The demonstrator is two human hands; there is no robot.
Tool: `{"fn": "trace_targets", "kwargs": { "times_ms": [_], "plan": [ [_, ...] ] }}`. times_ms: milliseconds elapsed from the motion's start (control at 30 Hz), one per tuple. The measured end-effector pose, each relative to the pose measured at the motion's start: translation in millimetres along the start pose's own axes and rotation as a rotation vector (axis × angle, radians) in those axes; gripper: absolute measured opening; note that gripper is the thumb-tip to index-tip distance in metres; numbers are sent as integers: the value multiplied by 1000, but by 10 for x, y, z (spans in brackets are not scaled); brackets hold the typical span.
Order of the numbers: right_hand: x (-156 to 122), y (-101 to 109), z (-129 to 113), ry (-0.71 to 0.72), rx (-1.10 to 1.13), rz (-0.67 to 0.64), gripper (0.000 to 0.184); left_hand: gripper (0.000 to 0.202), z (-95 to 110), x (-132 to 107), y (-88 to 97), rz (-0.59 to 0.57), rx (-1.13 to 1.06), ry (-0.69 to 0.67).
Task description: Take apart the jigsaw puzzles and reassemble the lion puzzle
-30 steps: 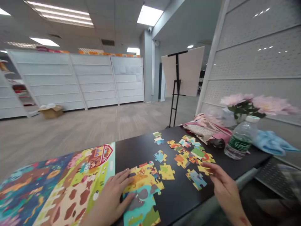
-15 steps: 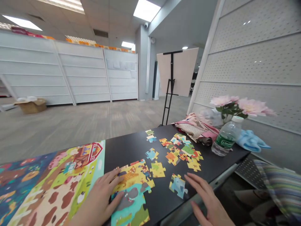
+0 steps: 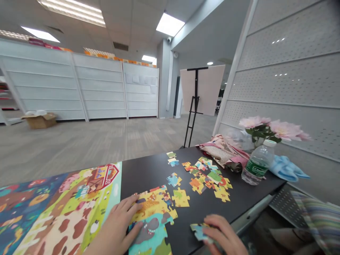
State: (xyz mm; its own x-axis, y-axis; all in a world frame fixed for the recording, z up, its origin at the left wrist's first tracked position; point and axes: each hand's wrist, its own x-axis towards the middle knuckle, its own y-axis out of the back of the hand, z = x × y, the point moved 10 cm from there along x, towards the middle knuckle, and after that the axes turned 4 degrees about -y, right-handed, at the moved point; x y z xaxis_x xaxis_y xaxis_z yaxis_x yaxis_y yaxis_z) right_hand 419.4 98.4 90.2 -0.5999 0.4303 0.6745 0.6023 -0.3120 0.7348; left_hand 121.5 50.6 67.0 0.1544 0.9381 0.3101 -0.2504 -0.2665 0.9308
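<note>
My left hand (image 3: 117, 225) rests flat with fingers stretched out on the left edge of a partly joined jigsaw puzzle (image 3: 151, 216), which shows a grey hippo in turquoise water and a leopard on yellow ground. At the front of the table, my right hand (image 3: 224, 233) is closed on a blue puzzle piece (image 3: 199, 232); its fingers hide the piece's right part. A yellow puzzle piece (image 3: 181, 197) lies just right of the joined part, with a light blue piece (image 3: 174, 180) behind it.
Several loose pieces (image 3: 212, 177) lie farther back on the black table (image 3: 143, 170). Illustrated farm picture sheets (image 3: 77, 209) cover its left side. A water bottle (image 3: 256, 164), pink cloth bag (image 3: 225, 152), blue cloth (image 3: 288, 168) and pink flowers (image 3: 284, 129) stand at the right.
My right hand has moved left onto the blue puzzle piece and closed on it. My left hand stays on the joined puzzle. The camera view has tilted up slightly.
</note>
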Motion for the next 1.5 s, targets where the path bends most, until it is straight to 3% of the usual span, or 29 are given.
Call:
{"fn": "trace_targets", "kwargs": {
  "times_ms": [100, 200, 267, 367, 433, 567, 633, 700, 900, 1133, 1233, 1333, 1500],
  "plan": [
    [63, 162, 497, -189, -85, 171, 11, 34, 29, 29, 22, -19, 6, 4],
    [173, 82, 825, -317, -202, 161, 21, 34, 47, 49, 47, -16, 15, 8],
    [287, -54, 825, -350, -207, 83, 25, 32, 50, 52, 56, 5, 19, -3],
    [438, -321, 617, -334, -75, -128, 24, 31, 52, 46, 55, 38, 33, -36],
    [457, -372, 572, -337, -9, -181, 26, 32, 54, 39, 49, 44, 46, -54],
    [168, -176, 1093, -487, -170, -33, 38, 32, 60, 26, 55, 44, 56, -63],
    [-85, -120, 1377, -539, -248, -12, 41, 32, 60, 22, 58, 51, 51, -62],
    [-297, -86, 1498, -538, -254, -20, 42, 33, 54, 19, 49, 58, 44, -58],
    [-444, -25, 1299, -479, -135, -80, 34, 33, 44, 21, 31, 49, 38, -39],
    [-313, -36, 1233, -606, -145, -40, 44, 33, 90, 27, 75, 4, 15, -7],
    [-69, -142, 1023, -611, 42, -71, 39, 32, 72, 34, 76, 6, -7, 16],
    [339, -237, 764, -511, 184, -97, 31, 31, 78, 35, 89, 23, -36, 0],
    [785, -528, 636, -443, 138, -231, 34, 32, 26, 45, 44, 20, -34, -16]
  ]
}}
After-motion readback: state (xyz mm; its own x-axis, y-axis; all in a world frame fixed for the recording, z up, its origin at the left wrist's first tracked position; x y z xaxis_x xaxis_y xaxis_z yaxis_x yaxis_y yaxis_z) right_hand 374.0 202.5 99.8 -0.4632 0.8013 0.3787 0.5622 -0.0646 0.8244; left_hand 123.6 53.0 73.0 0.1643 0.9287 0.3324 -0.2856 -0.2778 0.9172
